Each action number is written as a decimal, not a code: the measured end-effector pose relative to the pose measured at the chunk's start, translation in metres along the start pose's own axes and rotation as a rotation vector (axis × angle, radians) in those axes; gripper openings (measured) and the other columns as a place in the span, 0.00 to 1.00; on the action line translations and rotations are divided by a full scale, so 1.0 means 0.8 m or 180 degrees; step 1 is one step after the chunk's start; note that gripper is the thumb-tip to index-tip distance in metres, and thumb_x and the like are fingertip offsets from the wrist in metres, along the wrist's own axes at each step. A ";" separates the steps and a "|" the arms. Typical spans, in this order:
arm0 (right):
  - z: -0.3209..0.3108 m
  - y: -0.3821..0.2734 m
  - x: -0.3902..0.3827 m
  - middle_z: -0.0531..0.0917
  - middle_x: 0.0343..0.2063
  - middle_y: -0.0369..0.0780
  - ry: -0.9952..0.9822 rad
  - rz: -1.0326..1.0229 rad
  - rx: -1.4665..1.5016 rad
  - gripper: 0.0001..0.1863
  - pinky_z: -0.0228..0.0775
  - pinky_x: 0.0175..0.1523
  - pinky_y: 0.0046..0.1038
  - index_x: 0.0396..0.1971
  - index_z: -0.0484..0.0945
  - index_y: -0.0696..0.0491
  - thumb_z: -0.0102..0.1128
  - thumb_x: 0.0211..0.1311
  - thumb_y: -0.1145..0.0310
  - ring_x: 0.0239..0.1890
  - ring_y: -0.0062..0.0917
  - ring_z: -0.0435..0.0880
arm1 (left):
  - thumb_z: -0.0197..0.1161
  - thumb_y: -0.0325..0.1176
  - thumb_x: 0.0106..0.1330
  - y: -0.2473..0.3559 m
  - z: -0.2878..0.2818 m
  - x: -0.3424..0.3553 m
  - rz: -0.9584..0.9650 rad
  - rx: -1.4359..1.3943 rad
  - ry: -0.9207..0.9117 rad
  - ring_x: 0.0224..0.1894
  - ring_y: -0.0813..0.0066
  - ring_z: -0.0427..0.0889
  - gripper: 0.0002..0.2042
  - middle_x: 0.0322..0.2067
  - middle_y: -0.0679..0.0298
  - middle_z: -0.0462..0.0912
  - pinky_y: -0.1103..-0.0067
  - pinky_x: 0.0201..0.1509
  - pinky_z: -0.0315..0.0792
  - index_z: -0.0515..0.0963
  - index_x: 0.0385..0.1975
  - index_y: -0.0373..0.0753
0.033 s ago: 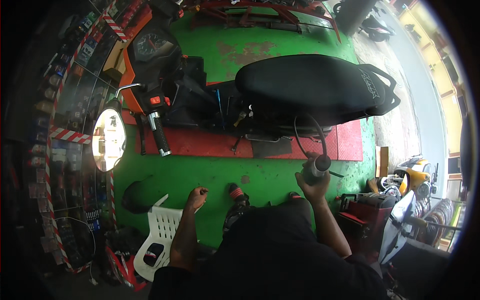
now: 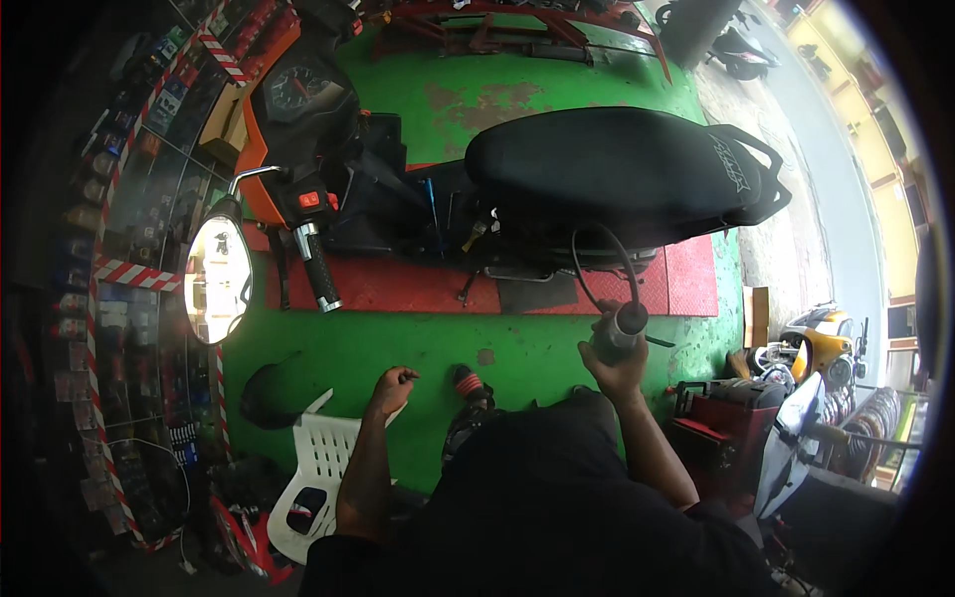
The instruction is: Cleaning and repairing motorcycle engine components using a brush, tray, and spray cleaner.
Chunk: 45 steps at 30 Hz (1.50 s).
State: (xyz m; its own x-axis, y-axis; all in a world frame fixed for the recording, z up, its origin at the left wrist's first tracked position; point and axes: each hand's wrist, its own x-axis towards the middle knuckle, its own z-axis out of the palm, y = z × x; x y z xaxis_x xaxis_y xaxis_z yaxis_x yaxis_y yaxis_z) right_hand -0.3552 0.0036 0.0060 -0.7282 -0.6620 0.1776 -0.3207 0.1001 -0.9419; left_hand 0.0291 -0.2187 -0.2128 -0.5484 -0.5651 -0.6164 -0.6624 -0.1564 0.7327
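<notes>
A black and orange scooter stands sideways in front of me. My right hand grips a grey cylindrical canister with a dark top, below the seat. A black hose arches from the canister's area up toward the scooter's side, just under the seat; where its far end sits is hidden. My left hand hangs above a white plastic chair with curled fingers; whether it pinches a small dark thing is too small to make out. A blue-handled tool rests upright at the scooter's footboard.
A red platform lies under the scooter on green flooring. Shelves of packaged goods with striped edging line the left. A red toolbox, a yellow scooter and other parts crowd the lower right. A red metal frame stands behind.
My right hand, with the canister and hose, has shifted slightly left and up. My left hand has moved very slightly.
</notes>
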 end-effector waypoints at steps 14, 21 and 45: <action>0.111 -0.076 -0.029 0.82 0.50 0.44 -0.2332 -0.0031 0.0126 0.36 0.77 0.57 0.40 0.55 0.77 0.54 0.80 0.43 0.61 0.53 0.43 0.83 | 0.78 0.41 0.54 0.379 -0.008 -0.105 0.3169 -0.0990 -0.1631 0.39 0.77 0.71 0.17 0.38 0.66 0.71 0.80 0.38 0.66 0.87 0.40 0.39; 0.093 -0.044 -0.054 0.84 0.49 0.45 -0.2087 0.0121 0.0045 0.35 0.76 0.58 0.40 0.54 0.76 0.55 0.79 0.43 0.63 0.53 0.43 0.84 | 0.77 0.35 0.53 0.372 0.015 -0.077 0.2846 -0.0699 -0.1700 0.37 0.76 0.71 0.10 0.35 0.67 0.69 0.76 0.40 0.65 0.87 0.31 0.38; 0.130 0.226 -0.004 0.67 0.71 0.45 -0.2055 -0.0045 0.0580 0.46 0.67 0.69 0.46 0.68 0.68 0.47 0.79 0.45 0.62 0.69 0.46 0.70 | 0.65 0.29 0.60 0.303 0.110 0.061 0.2015 0.0002 0.0269 0.34 0.73 0.66 0.12 0.33 0.60 0.70 0.75 0.37 0.61 0.71 0.19 0.34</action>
State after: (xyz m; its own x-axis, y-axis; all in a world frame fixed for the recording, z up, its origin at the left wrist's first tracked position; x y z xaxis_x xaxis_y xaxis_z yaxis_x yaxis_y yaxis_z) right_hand -0.3479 -0.0535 -0.1948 -0.1980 -0.9795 0.0375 -0.1789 -0.0016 -0.9839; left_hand -0.2029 -0.2128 -0.0904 -0.7915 -0.6098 -0.0394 -0.2237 0.2292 0.9473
